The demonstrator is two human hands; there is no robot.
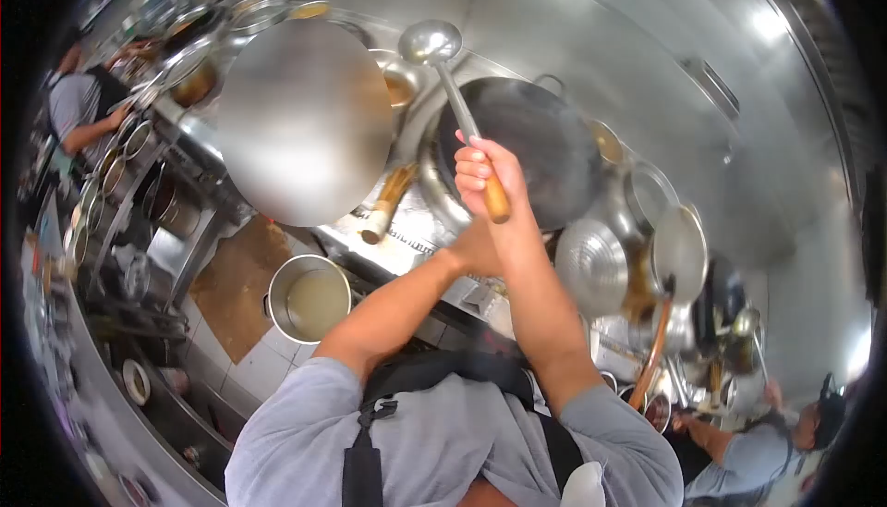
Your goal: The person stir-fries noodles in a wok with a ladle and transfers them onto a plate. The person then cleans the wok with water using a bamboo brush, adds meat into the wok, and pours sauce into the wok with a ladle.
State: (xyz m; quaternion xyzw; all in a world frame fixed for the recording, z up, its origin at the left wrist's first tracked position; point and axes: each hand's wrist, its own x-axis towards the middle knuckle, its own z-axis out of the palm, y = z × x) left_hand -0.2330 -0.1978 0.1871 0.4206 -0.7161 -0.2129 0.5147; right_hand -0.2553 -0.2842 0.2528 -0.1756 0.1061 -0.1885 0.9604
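My right hand [487,174] is wrapped round the wooden end of a ladle [455,96]. Its metal bowl points away from me, above the rim of a large dark wok [517,137]. Beneath my right forearm crosses my left arm. Of my left hand [476,244] only the back near the wrist shows, close to the wok's near edge. My right forearm hides its fingers, so what they hold, if anything, cannot be seen. A bamboo brush [392,200] lies on the metal stove top left of the wok.
A pot of cloudy liquid [286,278] stands at lower left. Right of the wok are a perforated strainer [591,268] and a skimmer [679,253] with a long handle. Co-workers [78,109] [762,456] stand at both sides. A blurred oval covers the upper left.
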